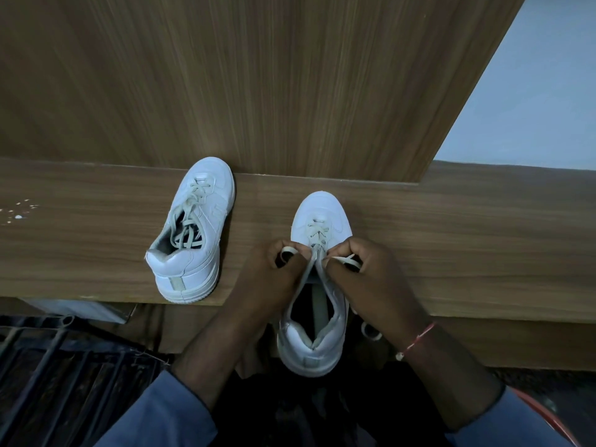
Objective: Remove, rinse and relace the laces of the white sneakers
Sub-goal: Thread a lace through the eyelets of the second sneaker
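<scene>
The left hand [271,275] and right hand [371,272] each pinch a loose lace end in their grip. The near sneaker [319,217] points straight away on the bench [451,237]. Its still-crossed lace [317,233] lies just beyond both grips, equally near.

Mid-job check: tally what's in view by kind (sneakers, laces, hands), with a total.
White leather-look sneakers: 2, far sneaker, near sneaker.
Flat grey-beige laces: 2, far lace, near lace.
Bare hands: 2, left hand, right hand, both pinching the near lace.
Total: 6.
</scene>
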Motion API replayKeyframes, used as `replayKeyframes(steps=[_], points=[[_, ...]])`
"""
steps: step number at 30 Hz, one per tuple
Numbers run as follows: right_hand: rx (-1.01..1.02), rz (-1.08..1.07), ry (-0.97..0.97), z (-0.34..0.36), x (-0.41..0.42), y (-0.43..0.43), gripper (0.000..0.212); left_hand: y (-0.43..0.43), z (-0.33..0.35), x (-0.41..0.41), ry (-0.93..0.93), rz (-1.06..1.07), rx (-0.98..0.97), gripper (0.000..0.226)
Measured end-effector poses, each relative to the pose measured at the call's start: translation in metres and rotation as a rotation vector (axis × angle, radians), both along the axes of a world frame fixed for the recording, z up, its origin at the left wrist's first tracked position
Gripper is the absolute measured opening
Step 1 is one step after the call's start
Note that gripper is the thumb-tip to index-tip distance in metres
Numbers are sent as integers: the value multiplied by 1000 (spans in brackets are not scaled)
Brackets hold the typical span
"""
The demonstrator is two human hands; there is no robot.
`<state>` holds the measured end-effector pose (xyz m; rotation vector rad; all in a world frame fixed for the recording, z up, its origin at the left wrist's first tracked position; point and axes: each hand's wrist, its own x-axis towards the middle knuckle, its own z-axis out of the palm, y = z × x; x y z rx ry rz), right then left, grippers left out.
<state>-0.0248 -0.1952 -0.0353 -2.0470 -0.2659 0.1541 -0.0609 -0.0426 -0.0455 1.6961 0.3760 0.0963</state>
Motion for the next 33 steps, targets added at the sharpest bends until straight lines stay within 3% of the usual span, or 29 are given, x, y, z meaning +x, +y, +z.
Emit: replayKeyframes(steps=[3, 9, 15, 21, 25, 29, 33], points=[[52, -7, 45, 1, 1, -1, 7, 5, 1, -1, 0, -56, 40, 14], [-95, 21, -192, -6, -1, 2, 8, -1, 6, 0, -123, -4, 463, 26], [-80, 88, -234, -1, 2, -4, 13, -4, 3, -2, -95, 74, 224, 22], [-85, 132, -207, -1, 2, -4, 8, 4, -3, -1, -156, -18, 384, 21], [1, 113, -161, -2, 5, -5, 8, 13, -5, 0, -95, -127, 290, 13], [-43, 195, -187, -1, 8, -5, 7, 16, 0, 1, -59, -105, 211, 9], [-96, 278, -183, 4, 13, -8, 15, 16, 8, 7, -72, -92, 263, 8]])
